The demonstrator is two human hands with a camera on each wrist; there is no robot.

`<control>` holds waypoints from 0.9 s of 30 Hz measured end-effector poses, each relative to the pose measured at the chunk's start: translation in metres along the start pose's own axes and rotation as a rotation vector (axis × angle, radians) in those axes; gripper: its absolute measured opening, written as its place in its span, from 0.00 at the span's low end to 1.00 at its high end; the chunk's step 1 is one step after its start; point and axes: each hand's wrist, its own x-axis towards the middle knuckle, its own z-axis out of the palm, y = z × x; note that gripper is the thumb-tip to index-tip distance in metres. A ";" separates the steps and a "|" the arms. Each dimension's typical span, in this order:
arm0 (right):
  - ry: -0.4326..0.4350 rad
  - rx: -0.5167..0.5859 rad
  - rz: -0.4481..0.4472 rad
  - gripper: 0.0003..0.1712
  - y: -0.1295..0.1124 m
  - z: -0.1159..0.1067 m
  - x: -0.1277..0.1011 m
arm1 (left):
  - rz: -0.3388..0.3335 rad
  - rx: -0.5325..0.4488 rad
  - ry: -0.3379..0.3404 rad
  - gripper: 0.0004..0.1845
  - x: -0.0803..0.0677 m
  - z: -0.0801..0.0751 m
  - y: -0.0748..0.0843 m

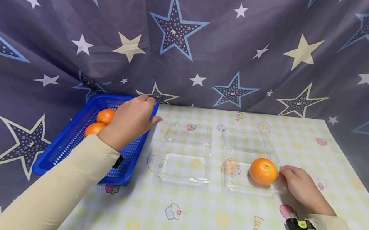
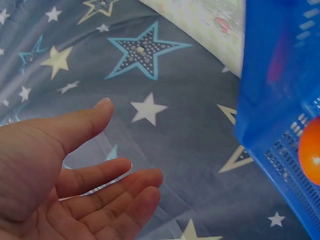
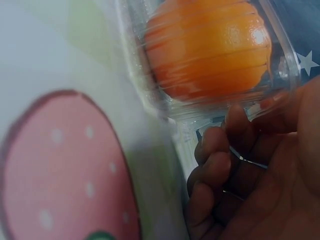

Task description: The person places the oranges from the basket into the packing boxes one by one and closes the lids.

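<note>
My left hand (image 1: 131, 119) is over the far right part of a blue plastic basket (image 1: 55, 148). Its fingers are loosely bent with nothing between them, as the left wrist view shows. Two oranges lie in the basket, a far orange (image 1: 105, 116) and a nearer orange (image 1: 93, 129), partly behind my forearm. On the right, a clear plastic container (image 1: 239, 185) with its lid folded back holds one orange (image 1: 263, 171). My right hand (image 1: 302, 187) pinches this container's right edge, thumb and fingertips at the rim beside the orange (image 3: 210, 50).
Between the basket and the right container stands another open clear container (image 1: 182, 169) with nothing in it. A checked tablecloth (image 1: 199, 214) with printed pictures covers the table. Behind the table hangs a dark star-patterned cloth (image 1: 213, 29).
</note>
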 end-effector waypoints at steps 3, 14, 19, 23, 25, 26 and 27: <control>0.003 -0.012 0.003 0.28 0.001 0.000 -0.001 | -0.027 -0.003 -0.019 0.25 0.001 0.003 -0.007; -0.006 -0.018 0.023 0.29 -0.001 0.002 -0.002 | -0.094 -0.012 -0.067 0.27 0.001 0.007 -0.032; 0.000 -0.023 0.021 0.28 -0.001 0.002 -0.002 | -0.118 -0.022 -0.072 0.27 0.001 0.010 -0.041; 0.005 -0.019 0.018 0.29 0.000 0.002 -0.003 | -0.122 -0.027 -0.056 0.27 0.001 0.014 -0.049; 0.002 -0.015 0.024 0.29 0.000 0.002 -0.004 | -0.120 -0.031 -0.053 0.26 0.001 0.017 -0.054; 0.003 -0.012 0.026 0.29 0.000 0.003 -0.004 | -0.119 -0.033 -0.055 0.26 0.001 0.019 -0.056; 0.004 -0.012 0.029 0.29 0.000 0.003 -0.004 | -0.119 -0.035 -0.057 0.26 0.001 0.020 -0.057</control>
